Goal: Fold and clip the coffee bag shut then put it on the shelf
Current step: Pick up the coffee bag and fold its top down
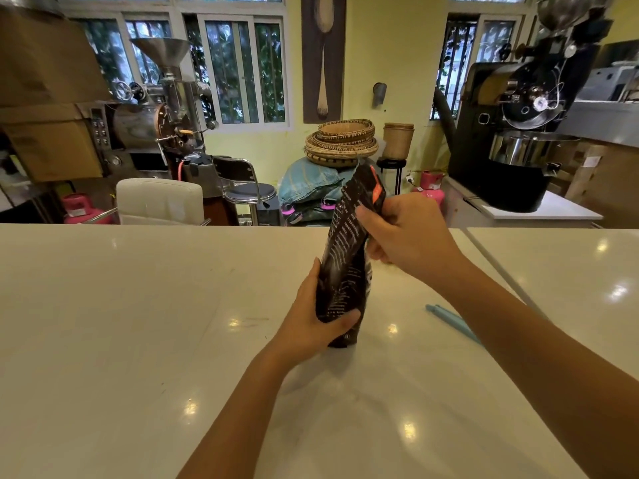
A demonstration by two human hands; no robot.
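A black coffee bag with white print and an orange patch near its top stands upright on the white counter, leaning slightly to the right. My left hand wraps around its lower part. My right hand pinches the bag near the top, just under the orange patch. A light blue clip lies flat on the counter to the right of the bag, partly hidden by my right forearm.
Beyond the counter's far edge stand a white chair, a bar stool, stacked woven baskets and two coffee roasters. No shelf is in view.
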